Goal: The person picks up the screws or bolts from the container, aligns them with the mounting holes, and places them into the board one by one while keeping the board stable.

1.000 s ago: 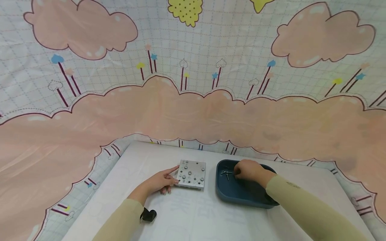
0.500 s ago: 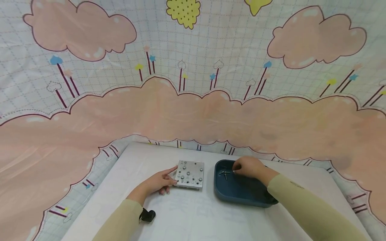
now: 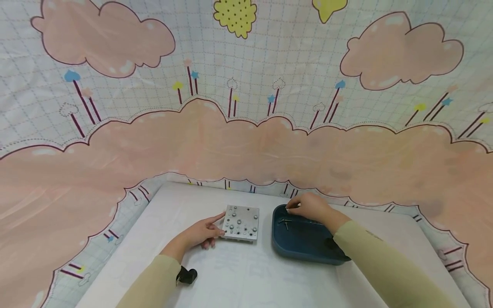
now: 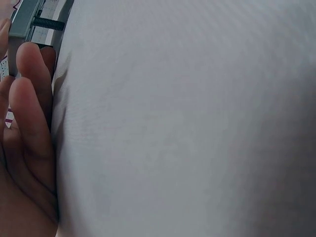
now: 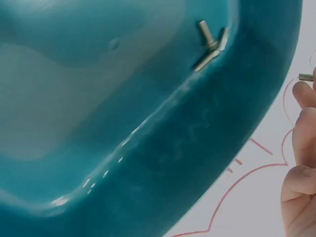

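Observation:
A square silver metal plate (image 3: 244, 212) with several screw heads and holes lies on the white table. At its left edge my left hand (image 3: 198, 234) holds it, index finger along the side and thumb at the near corner. Under the plate a threaded screw (image 4: 48, 23) sticks out in the left wrist view, beside my curled fingertips (image 4: 30, 57). My right hand (image 3: 313, 208) is over the far left rim of the dark blue tray (image 3: 308, 255). Between its fingertips it pinches a small screw (image 5: 306, 77), mostly hidden. Loose screws (image 5: 211, 45) lie in the tray's corner.
A black device (image 3: 188, 275) is at my left wrist, by the sleeve. The white table (image 3: 239, 273) extends around the plate and tray. Behind it hangs a printed cloth (image 3: 246, 149) with clouds.
My right hand has risen from inside the tray and shifted left to its far rim, with a screw between its fingertips. My left hand keeps its place at the plate.

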### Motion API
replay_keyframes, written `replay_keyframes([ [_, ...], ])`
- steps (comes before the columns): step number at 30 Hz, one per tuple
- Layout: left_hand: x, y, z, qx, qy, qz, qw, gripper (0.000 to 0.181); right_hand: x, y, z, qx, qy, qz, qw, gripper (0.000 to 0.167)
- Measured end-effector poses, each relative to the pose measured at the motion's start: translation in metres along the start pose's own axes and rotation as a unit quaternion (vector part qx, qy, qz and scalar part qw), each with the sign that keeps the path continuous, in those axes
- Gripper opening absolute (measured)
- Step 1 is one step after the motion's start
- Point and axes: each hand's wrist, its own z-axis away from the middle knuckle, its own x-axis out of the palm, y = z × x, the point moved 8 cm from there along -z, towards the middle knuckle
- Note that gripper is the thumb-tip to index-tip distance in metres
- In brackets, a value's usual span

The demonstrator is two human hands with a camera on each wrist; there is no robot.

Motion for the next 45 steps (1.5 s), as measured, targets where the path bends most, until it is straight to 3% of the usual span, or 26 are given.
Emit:
replay_keyframes([
  [7, -0.002, -0.002, 0.002, -0.003, 0.007, 0.001, 1.0000, 0.075, 0.006, -0.022, -0.019, 0.005, 0.010, -0.036, 0.9993, 0.017],
  [13, -0.001, -0.002, 0.002, -0.003, 0.008, 0.001, 1.0000, 0.076, 0.014, -0.041, -0.035, 0.022, -0.004, -0.103, 0.9945, 0.016],
  [23, 0.002, -0.001, 0.001, 0.002, 0.000, 0.013, 0.9999, 0.077, 0.036, -0.059, -0.061, 0.047, -0.029, -0.154, 0.9865, 0.013],
  [34, 0.002, -0.003, 0.002, -0.002, 0.007, 0.014, 0.9999, 0.075, 0.052, -0.076, -0.082, 0.072, -0.032, -0.136, 0.9875, 0.008],
  [40, 0.002, -0.001, 0.001, 0.001, 0.007, 0.006, 1.0000, 0.075, 0.056, -0.073, -0.084, 0.115, -0.030, -0.128, 0.9846, 0.008],
  [45, 0.000, -0.002, 0.002, -0.003, 0.010, 0.003, 0.9999, 0.074, 0.059, -0.073, -0.088, 0.122, -0.032, -0.113, 0.9855, 0.008],
])
